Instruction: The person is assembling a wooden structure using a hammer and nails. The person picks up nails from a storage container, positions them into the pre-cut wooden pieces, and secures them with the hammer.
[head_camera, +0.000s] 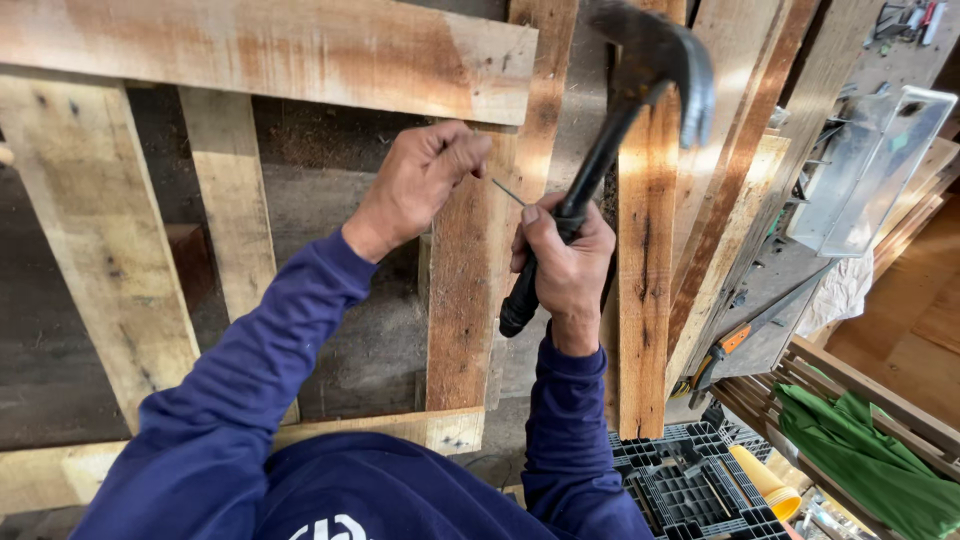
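My left hand (420, 180) pinches a thin nail (508, 192) against an upright wooden slat (462, 300) of a pallet-like frame. My right hand (563, 265) grips the black handle of a claw hammer (640, 90), whose dark head is raised above and to the right of the nail. Both arms wear dark blue sleeves. The nail's tip touches the slat just below the top crossboard (250, 50).
More upright slats (232, 200) stand to the left and planks (645, 300) lean at the right. A black plastic crate (690, 480) sits at the bottom right, beside a yellow tube (762, 478), green cloth (860, 450) and a clear box (870, 170).
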